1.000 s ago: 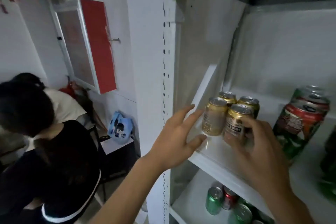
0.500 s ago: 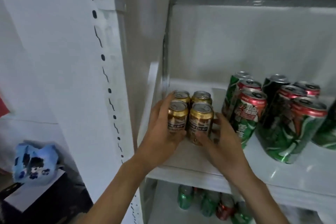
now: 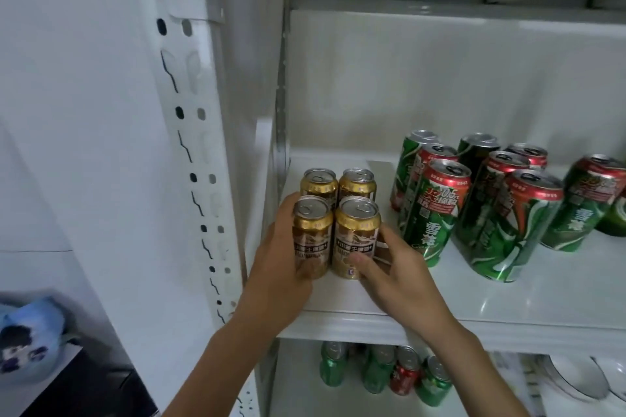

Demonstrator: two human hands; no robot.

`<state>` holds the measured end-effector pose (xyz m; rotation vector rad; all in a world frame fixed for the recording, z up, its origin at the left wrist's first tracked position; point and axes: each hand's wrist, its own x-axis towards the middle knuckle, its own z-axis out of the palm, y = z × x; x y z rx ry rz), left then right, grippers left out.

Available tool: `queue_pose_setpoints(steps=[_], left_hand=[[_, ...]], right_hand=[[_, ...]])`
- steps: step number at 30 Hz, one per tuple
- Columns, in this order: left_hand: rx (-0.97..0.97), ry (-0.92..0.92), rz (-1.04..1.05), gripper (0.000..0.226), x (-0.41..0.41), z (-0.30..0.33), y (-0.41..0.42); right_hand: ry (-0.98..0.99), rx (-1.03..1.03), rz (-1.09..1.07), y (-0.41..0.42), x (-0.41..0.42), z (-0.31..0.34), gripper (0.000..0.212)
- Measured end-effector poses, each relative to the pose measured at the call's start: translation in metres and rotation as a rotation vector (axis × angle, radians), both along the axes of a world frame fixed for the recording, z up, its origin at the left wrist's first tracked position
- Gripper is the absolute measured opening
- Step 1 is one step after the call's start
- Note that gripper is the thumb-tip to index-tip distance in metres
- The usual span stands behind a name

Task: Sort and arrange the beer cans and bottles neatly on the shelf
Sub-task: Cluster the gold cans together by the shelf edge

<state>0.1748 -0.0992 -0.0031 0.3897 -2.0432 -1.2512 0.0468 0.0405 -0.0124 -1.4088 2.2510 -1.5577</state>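
The left hand point(image 3: 281, 267) curls round the front-left gold can point(image 3: 311, 237), its grip closed on that can's outer side. The four gold cans stand as a tight square at the shelf's point(image 3: 508, 311) left end, well left of the green cans point(image 3: 430, 213). The right hand point(image 3: 396, 274) pinches the front-right gold can point(image 3: 355, 237) low down. Best squeeze evenly from both sides, sliding rather than lifting, keeping the rows square.
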Motion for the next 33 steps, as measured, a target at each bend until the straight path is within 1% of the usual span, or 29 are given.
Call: queue_pose_setpoints(steps=[1,2,3,4,5,6,7,9,11,13,14,15,18,20,22,25,29,31,33], left_hand=[[-0.014,0.009,0.033,0.064,0.001,-0.001,-0.001],[-0.053,-0.025,0.054,0.049,0.002,0.003,0.002],[-0.115,-0.066,0.053,0.046,0.005,0.004,0.003],[-0.120,-0.093,0.006,0.062,0.009,0.012,0.006],[-0.151,-0.129,0.025,0.079,0.011,0.014,0.005],[-0.148,-0.102,0.023,0.086,0.013,0.019,0.005],[-0.115,-0.109,0.019,0.085,0.016,0.032,0.008],[-0.137,-0.090,0.077,0.069,0.015,0.057,0.010],[-0.234,-0.088,0.125,0.048,0.008,0.087,0.006],[-0.344,-0.083,0.188,0.037,-0.010,0.111,-0.006],[-0.393,-0.127,0.212,0.037,-0.023,0.119,-0.016],[-0.424,-0.214,0.212,0.038,-0.036,0.125,-0.026],[-0.457,-0.586,0.121,0.045,-0.070,0.131,-0.046],[-0.481,-0.764,0.057,0.052,-0.079,0.126,-0.047],[-0.476,-0.811,0.042,0.046,-0.083,0.118,-0.049],[-0.440,-0.791,0.037,0.036,-0.081,0.112,-0.051],[-0.377,-0.904,-0.001,0.041,-0.072,0.120,-0.046],[-0.375,-0.932,0.013,0.038,-0.066,0.122,-0.043],[-0.384,-0.937,0.035,0.039,-0.062,0.122,-0.039]], right_hand=[[-0.008,0.002,0.014,0.001,0.001,0.001,0.033],[-0.030,0.013,0.036,0.003,0.001,0.002,0.032],[-0.063,0.025,0.068,0.004,0.001,0.003,0.033],[-0.098,0.034,0.103,0.006,0.001,0.005,0.036],[-0.131,0.042,0.137,0.008,0.001,0.009,0.037],[-0.143,0.050,0.159,0.009,0.002,0.016,0.039],[-0.134,0.047,0.164,0.010,0.002,0.025,0.042],[-0.050,0.008,0.092,0.008,-0.001,0.049,0.049],[0.060,-0.022,-0.014,0.000,-0.008,0.077,0.042],[0.120,0.026,-0.077,-0.016,-0.020,0.105,0.032],[0.137,0.091,-0.090,-0.027,-0.028,0.115,0.031],[0.147,0.184,-0.096,-0.039,-0.036,0.124,0.033],[0.130,0.496,-0.102,-0.070,-0.054,0.132,0.050],[0.064,0.616,-0.077,-0.082,-0.062,0.126,0.052],[-0.009,0.633,-0.051,-0.086,-0.068,0.118,0.049],[0.021,0.595,-0.013,-0.086,-0.074,0.111,0.045],[0.009,0.607,0.053,-0.081,-0.071,0.109,0.039],[0.016,0.619,0.092,-0.077,-0.066,0.109,0.037],[0.039,0.601,0.105,-0.073,-0.062,0.109,0.041]])
